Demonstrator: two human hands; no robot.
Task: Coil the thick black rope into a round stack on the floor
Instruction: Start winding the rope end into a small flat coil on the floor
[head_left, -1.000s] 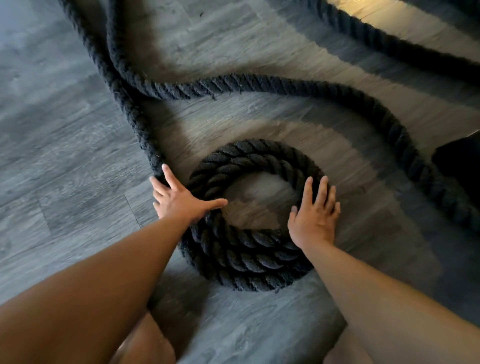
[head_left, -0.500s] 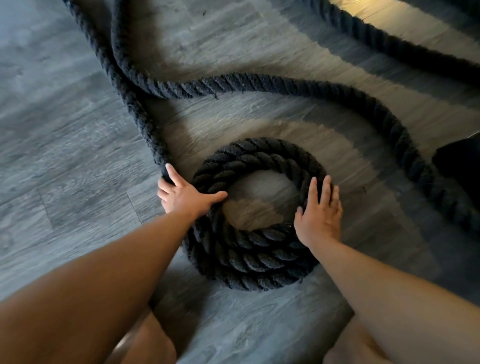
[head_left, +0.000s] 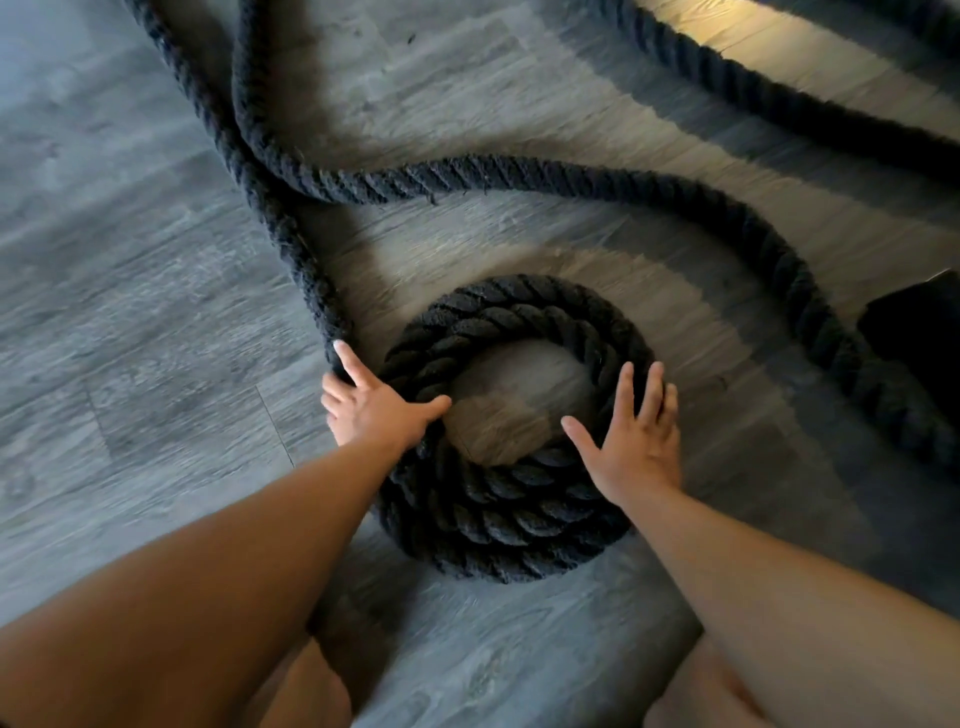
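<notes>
Two flat hands, left hand (head_left: 376, 410) and right hand (head_left: 636, 441), fingers spread, grip on nothing, pressing round coil (head_left: 511, 525) of thick twisted black rope (head_left: 519, 176), tail running away up-left, grey wood-grain floor (head_left: 130, 322)

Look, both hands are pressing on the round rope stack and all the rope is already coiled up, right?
Not quite. The left hand and right hand do press flat on the coil, but not all the rope is coiled. The head view shows a long loose rope snaking across the floor beyond the stack.
</notes>
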